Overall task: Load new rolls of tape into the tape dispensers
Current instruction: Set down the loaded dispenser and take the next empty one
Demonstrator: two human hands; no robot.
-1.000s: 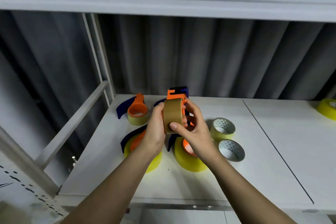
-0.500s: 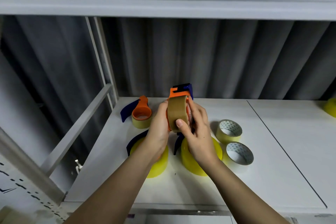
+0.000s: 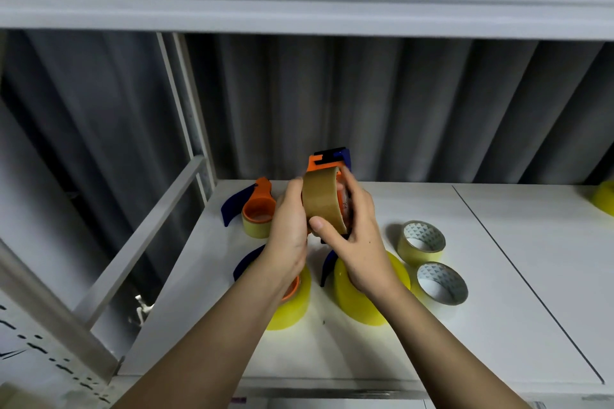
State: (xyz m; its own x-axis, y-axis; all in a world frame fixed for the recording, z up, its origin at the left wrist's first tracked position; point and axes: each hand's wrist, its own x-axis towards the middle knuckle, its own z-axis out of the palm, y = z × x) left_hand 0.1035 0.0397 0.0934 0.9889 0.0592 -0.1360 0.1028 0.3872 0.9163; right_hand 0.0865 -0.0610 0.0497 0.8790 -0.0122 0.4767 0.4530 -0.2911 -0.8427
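Holding the work up above the white surface (image 3: 481, 325), both hands meet around one orange tape dispenser (image 3: 320, 164) with a brown tape roll (image 3: 322, 201) on it. The left hand (image 3: 289, 236) wraps the dispenser's left side, its grip curled closed around the body with the thumb up beside the roll. The right hand (image 3: 360, 242) comes in from the other side: its thumb lies across the roll's lower front edge and its fingers curl over the roll's far side, so that grip is closed on the brown roll. The roll stands on edge, its brown band facing the camera, with the dispenser's orange head and dark blue blade guard poking out just above it. How fully the roll sits on the hub, I cannot tell; the fingers cover that part.

Down on the surface, a second orange dispenser (image 3: 259, 209) with a dark blue handle lies at back left, loaded with a yellow roll. Under the left wrist lies another dispenser with a yellow roll (image 3: 292, 309), partly hidden by the forearm. Under the right wrist sits a large yellow tape roll (image 3: 358, 302), a dark blue handle showing at its left edge. To the right, two smaller loose yellow rolls (image 3: 421, 242) lie near each other, one behind the other, white cores up. At the far right edge, one more yellow roll (image 3: 604, 199) is cut off by the frame. Grey curtain folds (image 3: 398, 109) hang behind the surface.
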